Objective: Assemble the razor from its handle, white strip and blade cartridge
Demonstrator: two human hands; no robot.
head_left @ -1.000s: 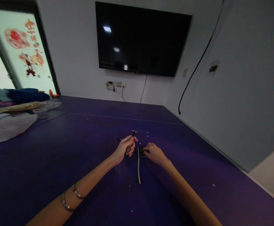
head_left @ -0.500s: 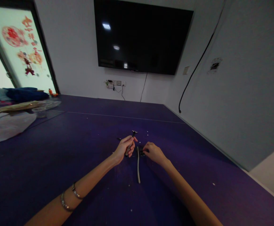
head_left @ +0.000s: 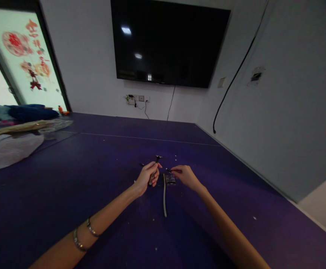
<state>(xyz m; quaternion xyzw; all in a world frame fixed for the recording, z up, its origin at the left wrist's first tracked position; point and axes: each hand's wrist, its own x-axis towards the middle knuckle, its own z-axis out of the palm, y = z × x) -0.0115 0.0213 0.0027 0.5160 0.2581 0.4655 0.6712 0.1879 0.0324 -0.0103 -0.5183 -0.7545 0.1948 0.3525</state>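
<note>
My left hand (head_left: 147, 175) is closed around the handle of a dark T-headed tool that looks like a razor (head_left: 157, 158), its wide head pointing up and away. Between the thumb and fingertips of my right hand (head_left: 185, 175) is a small dark piece (head_left: 169, 170); its kind is too small to make out. Just below that piece, a small dark flat case (head_left: 171, 179) with pale marks lies on the purple surface (head_left: 109, 224). Along the case's left side runs a thin pale grey rod (head_left: 164, 198), stretching toward me.
Small white bits (head_left: 254, 218) are scattered about. A thin dark item (head_left: 141, 164) lies beyond my left hand. Plastic bags (head_left: 14, 151) and dark blue cloth (head_left: 31, 113) are piled at far left. A black cable (head_left: 230, 86) hangs along the right wall; a television (head_left: 171, 45) is mounted ahead.
My right hand has lifted slightly up and right, away from the case, with the small dark piece in its fingertips. The case now shows more fully. My left hand is nearly still.
</note>
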